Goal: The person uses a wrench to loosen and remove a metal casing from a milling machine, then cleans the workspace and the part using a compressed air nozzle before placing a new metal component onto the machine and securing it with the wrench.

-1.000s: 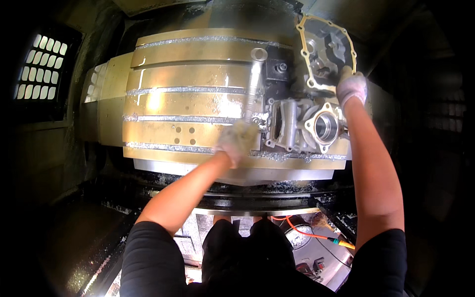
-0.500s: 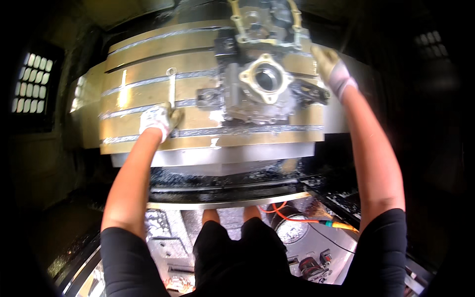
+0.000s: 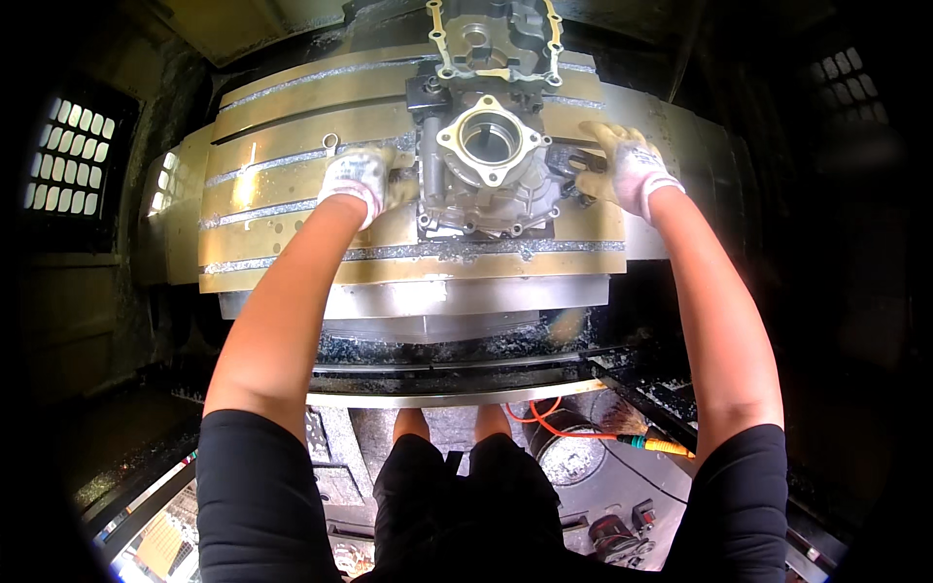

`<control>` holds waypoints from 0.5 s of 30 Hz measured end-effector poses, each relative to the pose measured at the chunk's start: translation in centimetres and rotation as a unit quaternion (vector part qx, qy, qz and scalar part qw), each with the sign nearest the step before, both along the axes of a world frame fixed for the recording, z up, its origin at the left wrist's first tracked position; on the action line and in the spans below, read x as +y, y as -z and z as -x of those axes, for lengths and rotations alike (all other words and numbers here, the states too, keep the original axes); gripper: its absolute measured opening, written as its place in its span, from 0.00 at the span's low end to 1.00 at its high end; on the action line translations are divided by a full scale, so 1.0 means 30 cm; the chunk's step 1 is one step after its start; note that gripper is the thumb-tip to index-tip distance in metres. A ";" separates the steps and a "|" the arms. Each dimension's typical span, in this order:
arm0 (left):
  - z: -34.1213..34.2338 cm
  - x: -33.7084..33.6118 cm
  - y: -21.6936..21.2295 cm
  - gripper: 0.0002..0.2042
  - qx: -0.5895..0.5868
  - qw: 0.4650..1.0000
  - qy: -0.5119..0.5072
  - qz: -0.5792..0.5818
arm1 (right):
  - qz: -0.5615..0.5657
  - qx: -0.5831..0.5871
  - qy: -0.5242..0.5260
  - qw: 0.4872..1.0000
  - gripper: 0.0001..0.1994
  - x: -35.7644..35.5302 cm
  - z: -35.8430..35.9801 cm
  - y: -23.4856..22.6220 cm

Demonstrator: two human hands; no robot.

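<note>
Between the left hand [image 3: 358, 182] and the right hand [image 3: 630, 169] sits the casting [image 3: 491, 199], bore facing up, just beside the left and apart from the right. The left's fingers curl at the left clamp [image 3: 402, 176]; whether they grip it cannot be told. The right's thumb and fingers part widely at the right clamp [image 3: 571, 167]. Beyond the left hand shows a wrench [image 3: 330, 150]; underneath, the slotted table [image 3: 292, 257].

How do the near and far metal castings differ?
The near casting shows a round bore in a four-lugged flange; the far casting has a broad, irregular rim around an open cavity. The near casting sits between the left hand and right hand; the far casting lies beyond them, cut off by the picture's upper edge. Both are grey metal.
</note>
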State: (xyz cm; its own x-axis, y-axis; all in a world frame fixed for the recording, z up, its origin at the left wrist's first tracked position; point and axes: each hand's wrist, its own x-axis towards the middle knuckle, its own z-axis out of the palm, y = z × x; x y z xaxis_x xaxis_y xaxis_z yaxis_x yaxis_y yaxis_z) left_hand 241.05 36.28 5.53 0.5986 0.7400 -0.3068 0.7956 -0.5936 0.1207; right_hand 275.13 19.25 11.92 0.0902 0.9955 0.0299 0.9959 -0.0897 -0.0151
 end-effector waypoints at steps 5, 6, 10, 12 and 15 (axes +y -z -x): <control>0.013 0.026 0.020 0.37 0.133 0.989 0.061 0.019 | 0.229 0.105 0.236 0.939 0.30 0.000 0.047 0.017; 0.011 0.042 -0.015 0.36 0.160 0.985 0.060 0.031 | 0.226 0.169 0.265 0.922 0.32 0.009 0.062 0.005; 0.104 0.001 -0.041 0.31 0.001 0.999 0.037 0.017 | 0.208 0.350 0.304 0.861 0.36 -0.044 -0.008 0.152; 0.098 -0.032 -0.112 0.30 -0.155 0.985 0.041 -0.068 | 0.192 0.376 0.292 0.859 0.38 -0.034 -0.118 0.131; -0.120 -0.114 -0.340 0.26 -0.367 0.899 0.181 -0.154 | 0.140 0.424 0.216 0.868 0.43 0.057 -0.237 0.053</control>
State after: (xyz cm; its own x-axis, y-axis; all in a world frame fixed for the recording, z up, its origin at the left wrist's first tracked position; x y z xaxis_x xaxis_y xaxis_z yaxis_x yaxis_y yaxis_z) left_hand 244.66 32.87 15.73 0.7746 0.4379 0.4563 0.3167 -0.8931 0.3195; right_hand 282.22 20.97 10.33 0.3281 0.8211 -0.4671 0.5094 -0.5702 -0.6445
